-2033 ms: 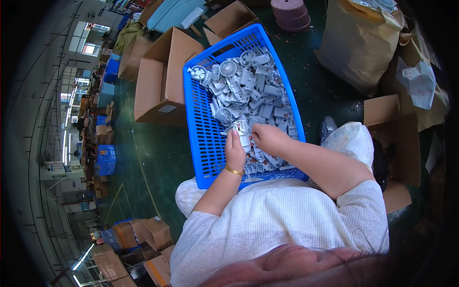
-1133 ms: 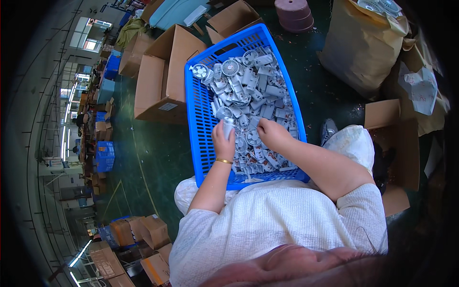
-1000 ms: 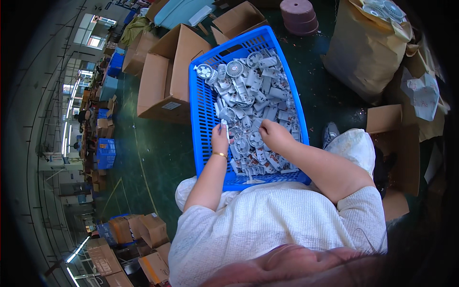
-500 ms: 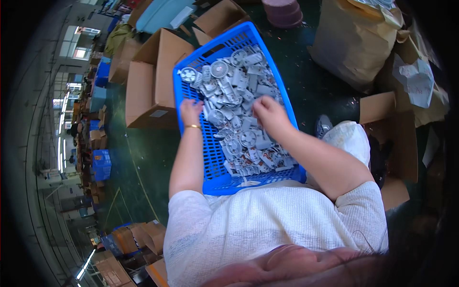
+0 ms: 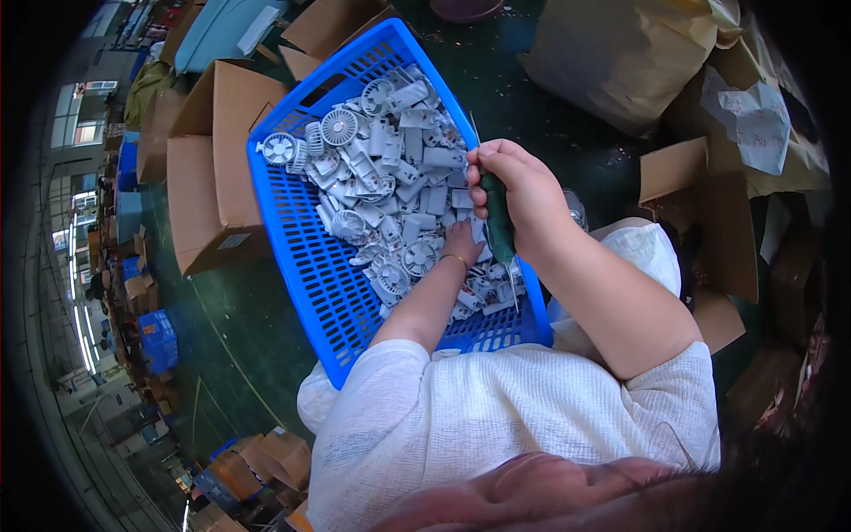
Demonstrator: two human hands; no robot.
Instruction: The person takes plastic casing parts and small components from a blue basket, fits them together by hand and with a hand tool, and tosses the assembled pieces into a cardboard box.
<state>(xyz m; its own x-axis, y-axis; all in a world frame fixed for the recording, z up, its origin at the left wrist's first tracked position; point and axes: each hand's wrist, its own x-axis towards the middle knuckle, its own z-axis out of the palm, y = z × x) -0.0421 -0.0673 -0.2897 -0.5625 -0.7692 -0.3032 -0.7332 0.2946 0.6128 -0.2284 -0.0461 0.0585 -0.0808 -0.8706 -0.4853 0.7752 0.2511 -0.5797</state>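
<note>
A blue plastic basket [image 5: 297, 257] is heaped with grey plastic handheld-fan parts [image 5: 363, 164], some with round fan grilles. My left hand [image 5: 462, 243] reaches into the right side of the heap, fingers apart and touching the pieces; I cannot make out a part held in it. Above the basket's right rim, my right hand [image 5: 534, 197] is closed round a tool with a dark green handle [image 5: 499, 222]. Thin metal shows at both ends of that handle, one tip pointing away from me and one toward me.
An open cardboard box [image 5: 199, 177] stands against the basket's left side. On the right are a large tan sack [image 5: 612, 62] and another open carton [image 5: 709, 222]. Blue crates [image 5: 158, 341] and boxes line the far left, over a green floor [image 5: 230, 355].
My left hand has moved from the basket's left rim to the heap's right side. My right hand has left the heap and now holds the green-handled tool. The basket appears shifted left and turned.
</note>
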